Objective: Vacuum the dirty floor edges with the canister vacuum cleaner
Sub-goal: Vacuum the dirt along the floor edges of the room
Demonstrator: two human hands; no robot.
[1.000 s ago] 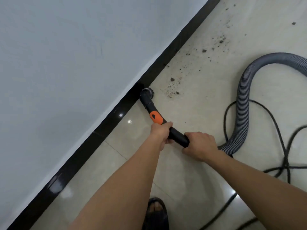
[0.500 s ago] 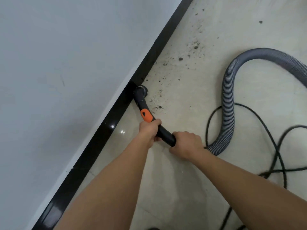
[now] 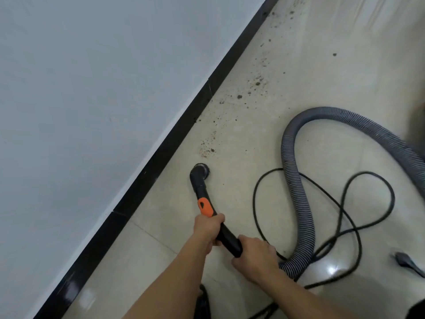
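Holding one wand (image 3: 202, 189), two hands (image 3: 208, 229) (image 3: 255, 256)

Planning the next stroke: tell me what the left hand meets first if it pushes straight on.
Probably the dirt specks just beyond the nozzle of the wand the left hand grips; then the black skirting.

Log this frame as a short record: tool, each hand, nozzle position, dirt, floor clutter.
tool: vacuum wand with orange slider, joined to grey hose
left: left hand grips the wand just behind the slider
right: right hand grips the wand's rear end
nozzle: down at the floor, apart from the black baseboard
dirt: just ahead of nozzle, more along the baseboard
clutter: black cord looped on tiles
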